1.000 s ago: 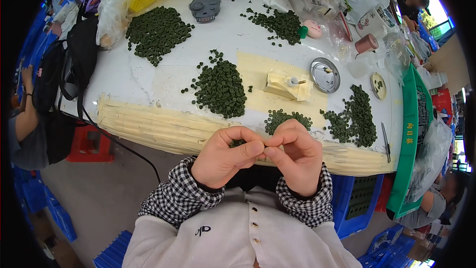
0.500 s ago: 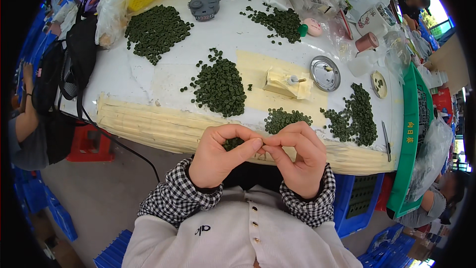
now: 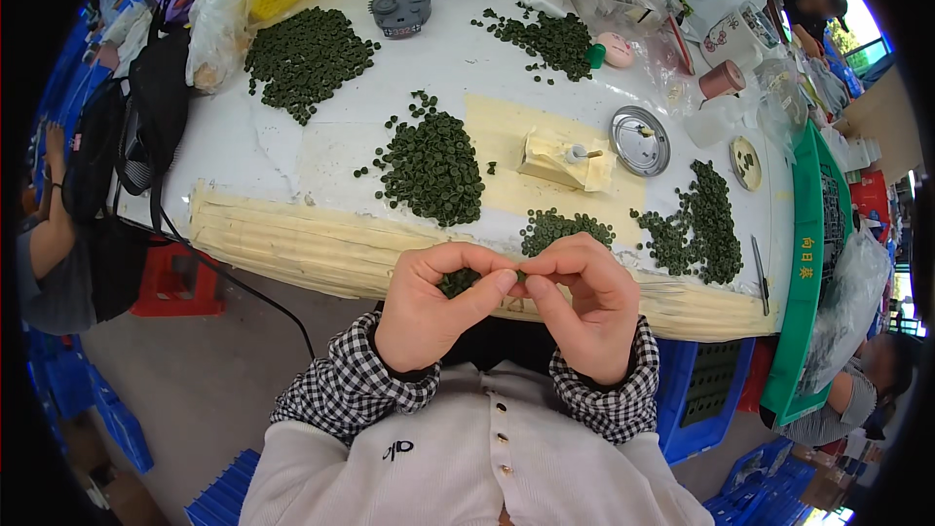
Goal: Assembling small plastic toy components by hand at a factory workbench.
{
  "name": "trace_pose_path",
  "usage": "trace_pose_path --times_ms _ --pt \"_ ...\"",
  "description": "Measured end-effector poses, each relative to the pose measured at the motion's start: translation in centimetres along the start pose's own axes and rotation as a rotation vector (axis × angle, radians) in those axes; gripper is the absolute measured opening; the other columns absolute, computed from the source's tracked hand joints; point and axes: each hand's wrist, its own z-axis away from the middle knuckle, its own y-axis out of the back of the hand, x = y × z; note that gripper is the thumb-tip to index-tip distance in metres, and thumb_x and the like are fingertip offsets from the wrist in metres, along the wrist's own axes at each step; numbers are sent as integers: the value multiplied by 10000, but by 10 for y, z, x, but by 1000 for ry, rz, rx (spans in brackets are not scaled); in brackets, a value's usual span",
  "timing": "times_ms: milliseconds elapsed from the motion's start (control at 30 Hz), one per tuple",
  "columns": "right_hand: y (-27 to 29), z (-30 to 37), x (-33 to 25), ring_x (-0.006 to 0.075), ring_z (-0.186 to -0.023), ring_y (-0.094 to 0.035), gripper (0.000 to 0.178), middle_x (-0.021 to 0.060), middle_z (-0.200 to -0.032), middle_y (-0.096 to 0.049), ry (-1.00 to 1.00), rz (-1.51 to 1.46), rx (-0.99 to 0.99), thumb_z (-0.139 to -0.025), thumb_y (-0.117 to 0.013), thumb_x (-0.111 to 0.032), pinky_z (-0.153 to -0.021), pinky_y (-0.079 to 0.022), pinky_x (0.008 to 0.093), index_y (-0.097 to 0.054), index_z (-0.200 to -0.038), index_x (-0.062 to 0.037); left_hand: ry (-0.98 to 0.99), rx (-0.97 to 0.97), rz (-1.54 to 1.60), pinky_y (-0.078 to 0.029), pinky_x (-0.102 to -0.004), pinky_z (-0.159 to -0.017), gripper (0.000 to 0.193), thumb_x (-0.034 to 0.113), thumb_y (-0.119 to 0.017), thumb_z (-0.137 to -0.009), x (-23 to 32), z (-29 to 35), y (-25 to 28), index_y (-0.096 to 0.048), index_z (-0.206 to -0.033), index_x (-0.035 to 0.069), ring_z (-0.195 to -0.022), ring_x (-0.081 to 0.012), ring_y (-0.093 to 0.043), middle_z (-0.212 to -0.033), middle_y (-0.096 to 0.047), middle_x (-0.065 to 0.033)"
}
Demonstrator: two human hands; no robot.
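Observation:
My left hand (image 3: 429, 310) and my right hand (image 3: 591, 312) meet at the table's near edge, fingertips pinched together. Between them sits a small dark-green round part (image 3: 520, 277), mostly covered by thumbs and forefingers. More green parts (image 3: 456, 281) show through the gap between my left thumb and forefinger; whether they lie in the palm I cannot tell. Just beyond my hands is a flat spread of green wheel-shaped parts (image 3: 565, 228). A bigger heap of them (image 3: 433, 170) rises to the left, another heap (image 3: 709, 224) to the right.
Farther back are two more green heaps, left (image 3: 307, 58) and right (image 3: 550, 44), and a grey model turret (image 3: 400, 10). A taped block (image 3: 567, 162) stands beside a round metal lid (image 3: 640, 141). A thin pen-like tool (image 3: 760, 276) lies near a green bin (image 3: 799, 278).
The fingers of my right hand have shifted slightly at the pinch, and a bit of the green part now shows between the fingertips. The piles look unchanged.

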Motion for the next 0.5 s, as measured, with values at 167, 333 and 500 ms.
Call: trace_pose_path --times_ms 167,333,500 --pt "0 0 -1 140 -723 -574 134 78 -805 -611 -36 2 -3 -745 -632 57 -647 -459 242 -649 -874 29 -34 4 -42 -491 -228 -747 119 44 -604 -860 0 0 -1 -642 -930 -45 -808 -92 -616 -854 -673 -73" --pt "-1 0 -1 144 -712 -586 132 78 -804 -610 13 71 4 -743 -632 55 -635 -467 248 -647 -871 29 -60 -1 -138 -484 -217 -725 118 35 -602 -854 -2 0 1 -641 -931 -45 -793 -77 -606 -840 -673 -67" --pt "-5 1 0 143 -712 -597 131 81 -806 -608 16 47 16 -754 -625 59 -623 -478 243 -642 -879 24 -74 32 -92 -454 -199 -642 103 26 -600 -854 -7 1 1 -645 -927 -33 -713 -39 -552 -834 -671 -57"
